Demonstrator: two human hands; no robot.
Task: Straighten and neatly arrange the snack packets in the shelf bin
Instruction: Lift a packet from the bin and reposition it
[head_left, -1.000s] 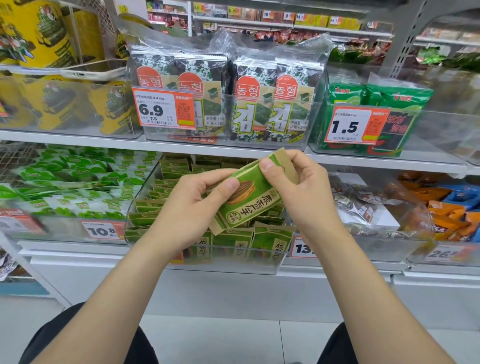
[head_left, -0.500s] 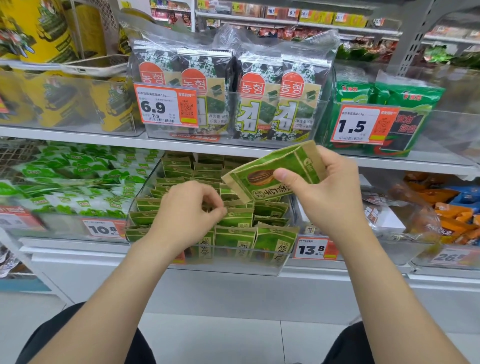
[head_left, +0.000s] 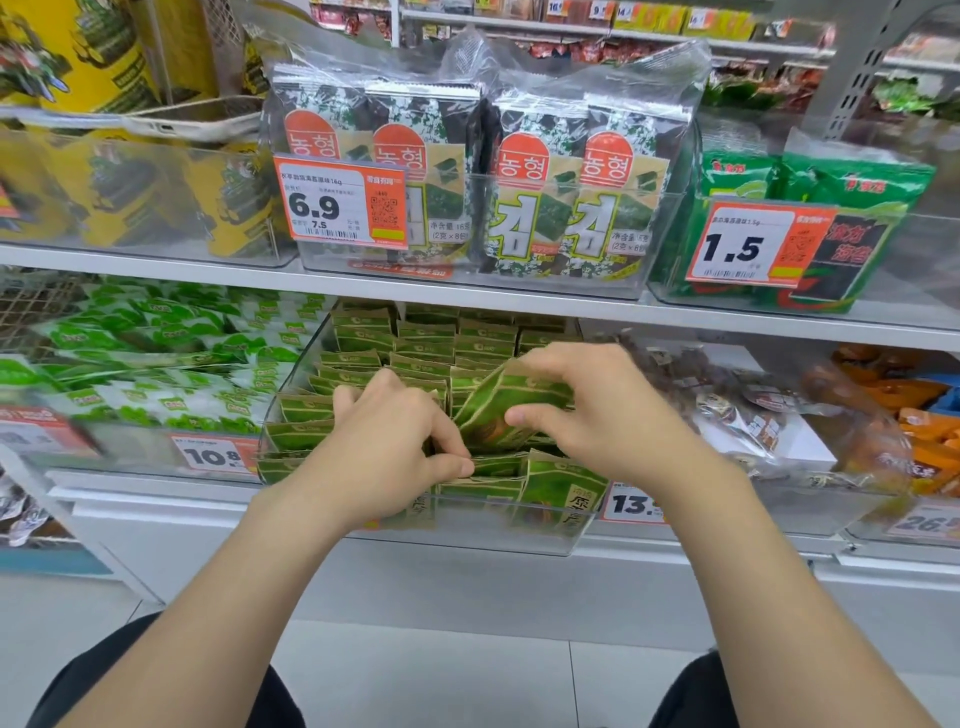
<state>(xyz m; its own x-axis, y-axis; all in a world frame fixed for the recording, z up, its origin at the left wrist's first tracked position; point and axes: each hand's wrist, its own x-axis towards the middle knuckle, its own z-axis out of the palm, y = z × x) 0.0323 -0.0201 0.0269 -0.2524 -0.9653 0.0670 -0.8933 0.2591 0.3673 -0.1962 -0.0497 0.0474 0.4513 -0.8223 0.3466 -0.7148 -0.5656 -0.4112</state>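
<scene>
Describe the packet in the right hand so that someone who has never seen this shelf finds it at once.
Find the orange 6.9 price tag; the clear bin below it holds rows of green-and-tan packets. The right hand grips one of them. Unlike its upright neighbours, this packet leans tilted above the rows.

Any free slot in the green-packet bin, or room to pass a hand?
Barely. The bin is packed row on row to its back and left wall. The only opening is mid-bin, between the left hand and the tilted packet in the right hand. Right side: hidden by that hand.
</scene>
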